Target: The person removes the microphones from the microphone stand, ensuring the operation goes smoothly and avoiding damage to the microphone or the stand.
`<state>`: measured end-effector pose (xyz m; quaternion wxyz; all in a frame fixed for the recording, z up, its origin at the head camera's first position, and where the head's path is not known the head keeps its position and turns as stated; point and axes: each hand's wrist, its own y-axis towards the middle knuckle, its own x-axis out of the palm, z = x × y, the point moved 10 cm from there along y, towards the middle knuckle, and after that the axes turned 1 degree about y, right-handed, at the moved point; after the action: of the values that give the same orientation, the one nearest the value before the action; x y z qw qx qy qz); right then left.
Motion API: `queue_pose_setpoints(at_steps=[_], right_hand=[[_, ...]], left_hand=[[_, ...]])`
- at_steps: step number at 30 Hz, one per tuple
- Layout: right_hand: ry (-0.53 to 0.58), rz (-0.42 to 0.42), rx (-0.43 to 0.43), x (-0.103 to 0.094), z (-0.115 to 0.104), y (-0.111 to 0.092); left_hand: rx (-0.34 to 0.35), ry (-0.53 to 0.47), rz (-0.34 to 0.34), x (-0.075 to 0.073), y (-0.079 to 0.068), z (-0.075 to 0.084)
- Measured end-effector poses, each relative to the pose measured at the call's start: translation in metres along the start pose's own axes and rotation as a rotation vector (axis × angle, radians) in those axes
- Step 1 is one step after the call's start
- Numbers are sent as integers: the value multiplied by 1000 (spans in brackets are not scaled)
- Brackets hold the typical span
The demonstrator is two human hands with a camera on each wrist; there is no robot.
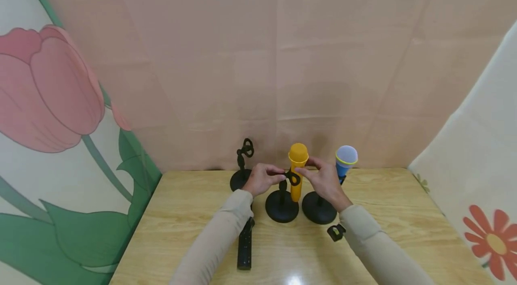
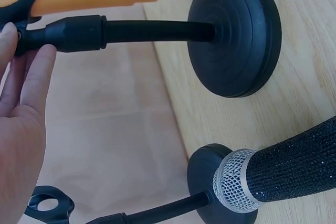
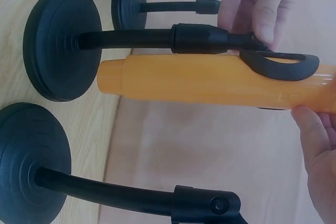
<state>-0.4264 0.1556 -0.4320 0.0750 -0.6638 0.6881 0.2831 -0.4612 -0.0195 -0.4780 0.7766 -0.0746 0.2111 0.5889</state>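
Note:
My left hand pinches the clip joint of the middle black microphone stand between thumb and fingers. A yellow toy microphone stands upright beside that stand's post, its head upward. The right hand grips it below the head, thumb in front and fingers behind. In the right wrist view the stand's black clip curves across the yellow handle; whether it encloses the handle fully I cannot tell. The left wrist view shows my left fingers under the joint.
At the right, a blue microphone sits on another stand. Back left is a third stand with a bare clip. A sparkly black microphone lies nearby. Beside the right sleeve is a small black object. Behind the table hangs a cloth.

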Motion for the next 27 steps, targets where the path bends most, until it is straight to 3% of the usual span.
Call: queue_pose_setpoints(at_steps=[27], right_hand=[[35,10,-79,-4,-14,3]], left_hand=[[6,-17,-1,-1,-1,-1]])
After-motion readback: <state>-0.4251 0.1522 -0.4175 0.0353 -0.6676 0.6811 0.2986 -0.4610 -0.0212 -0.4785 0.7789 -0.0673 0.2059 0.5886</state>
